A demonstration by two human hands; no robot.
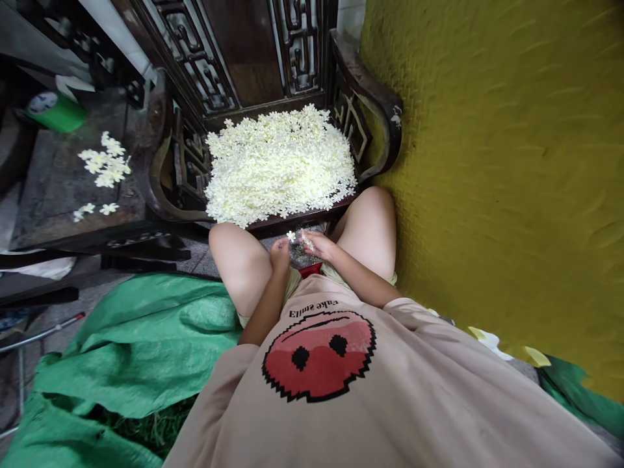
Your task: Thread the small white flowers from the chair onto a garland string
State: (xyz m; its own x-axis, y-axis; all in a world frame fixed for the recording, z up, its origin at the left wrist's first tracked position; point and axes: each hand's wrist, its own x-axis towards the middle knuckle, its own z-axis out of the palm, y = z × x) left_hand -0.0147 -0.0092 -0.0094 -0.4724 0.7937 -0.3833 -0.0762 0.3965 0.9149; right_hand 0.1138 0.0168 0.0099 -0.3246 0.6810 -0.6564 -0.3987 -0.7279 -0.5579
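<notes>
Hands: 2, low between knees, just off front edge of chair seat (pixel 263 229). Left hand (pixel 280 252): grip narrow, pinching 1 white flower (pixel 291 236). Right hand (pixel 318 245): just beside, grip half-curled, contents too small to tell. Seat: 1 flower heap (pixel 280 162), edge to edge. Side desk (pixel 58 195): 1 cluster (pixel 104 159) approx. centre, 3 loose flowers (pixel 92 209) nr front edge.

I see a green tarp (pixel 127 344) lower left, a green can (pixel 54 110) upper left, a yellow wall (pixel 502 169) at right.

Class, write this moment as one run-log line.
left hand: pinches small flower | right hand: beside it, grip unclear | ahead: flower pile on chair
</notes>
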